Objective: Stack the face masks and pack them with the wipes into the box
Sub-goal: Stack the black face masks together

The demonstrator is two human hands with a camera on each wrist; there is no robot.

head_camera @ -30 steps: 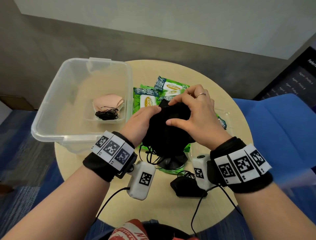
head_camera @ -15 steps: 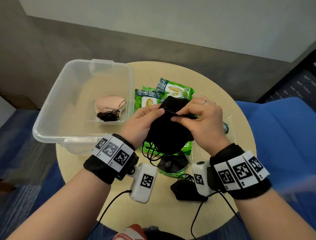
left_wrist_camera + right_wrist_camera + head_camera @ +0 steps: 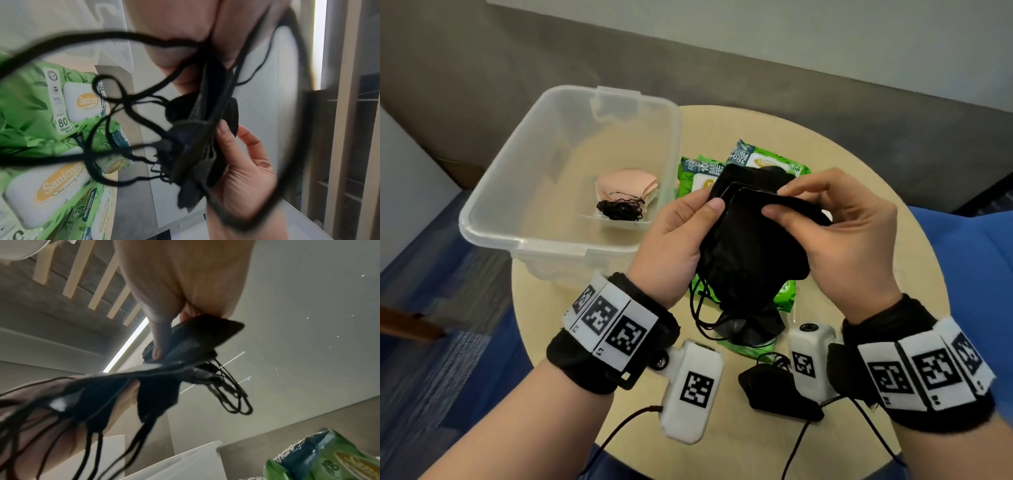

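- Currently both hands are up over the middle of the round table point(image 3: 887, 192), holding one bundle of black masks point(image 3: 753, 246) between them.
- Left hand point(image 3: 671, 246): fingers curled round the bundle's left edge, thumb pressed on its top face near the far corner.
- Right hand point(image 3: 849, 240): thumb and forefinger pinch the bundle's far-right edge; other fingers loosely curled behind it.
- Bundle is clear of the table; layered edges show at the far end, so several masks stacked.
- Ear loops point(image 3: 700, 308) hang in a tangle from the near end. In the left wrist view they cross most of the frame.
- Green wipes packs point(image 3: 763, 161) lie on the table under and beyond the bundle, outside the box.
- Two more black masks on the table: one point(image 3: 750, 327) just near of the bundle on a wipes pack, one point(image 3: 774, 390) further near, beside the right wrist camera.
- Clear plastic box point(image 3: 493, 192) sits at left, lid off.
- Inside it, at its right end: a small stack of pink masks point(image 3: 626, 185), black loops point(image 3: 619, 210) bunched on the near side.
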